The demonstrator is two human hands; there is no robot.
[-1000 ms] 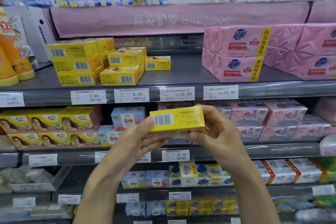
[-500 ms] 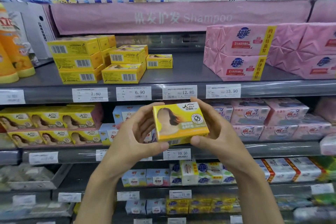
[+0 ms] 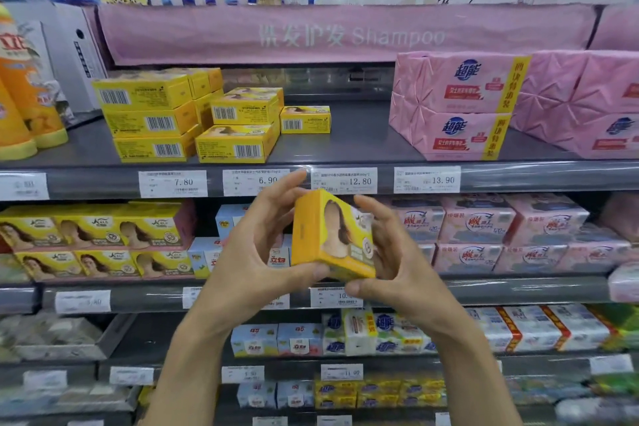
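Note:
A small yellow soap box [image 3: 332,235] with a picture of a long-haired woman on its face is held in front of the shop shelves, turned on end with a plain side toward the left. My left hand [image 3: 256,252] grips it from the left, thumb under its lower edge and fingers curled over the top. My right hand [image 3: 394,259] holds its right side, thumb at the bottom corner and fingers behind it.
The upper shelf [image 3: 345,145] carries stacks of matching yellow boxes [image 3: 155,121], pink soap packs [image 3: 456,104] and orange bottles [image 3: 24,86] at far left. Price tags [image 3: 173,183] line the shelf edges. Lower shelves hold more yellow, blue and pink soap packs.
The box was first held flat with its barcode side facing me, then its picture face came round, and now both hands have rotated it upright onto its end.

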